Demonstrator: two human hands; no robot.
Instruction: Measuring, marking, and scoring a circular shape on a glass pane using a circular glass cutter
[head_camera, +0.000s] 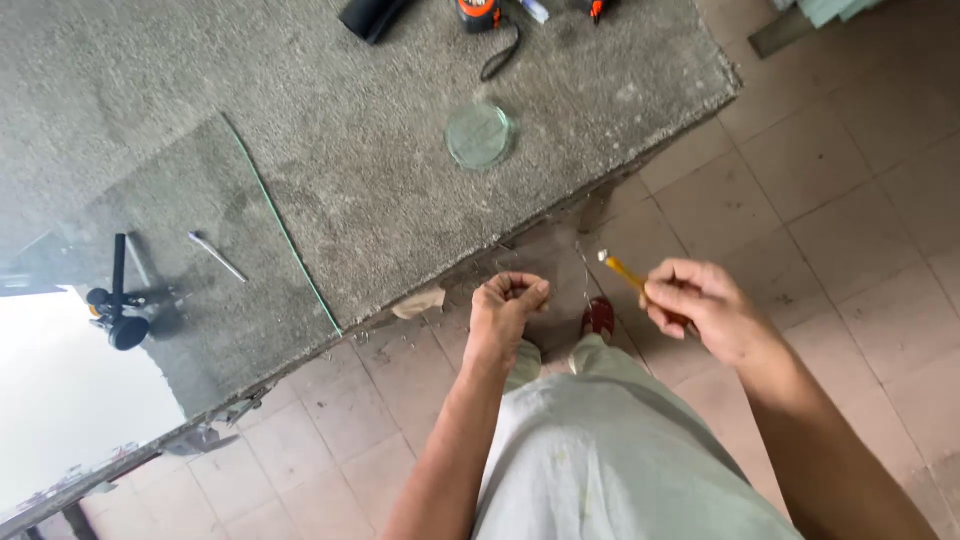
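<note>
My right hand (700, 310) grips a thin yellow-handled tool (625, 270) with a small pale tip pointing up and left. My left hand (505, 305) is closed into a loose fist just off the near edge of a carpeted work table (330, 160); whether it pinches anything small I cannot tell. Both hands hover over the tiled floor (830, 190), a little apart from each other. A round glass disc (478, 134) lies on the carpet beyond my left hand. A large glass sheet (200, 260) with a green edge covers the table's left part.
A black suction-cup circle cutter (118, 300) and a slim metal rod (216, 256) rest on the glass sheet. An orange tape measure (478, 14) and a black pouch (372, 16) lie at the table's far edge. My red shoe (598, 316) stands on the tiles.
</note>
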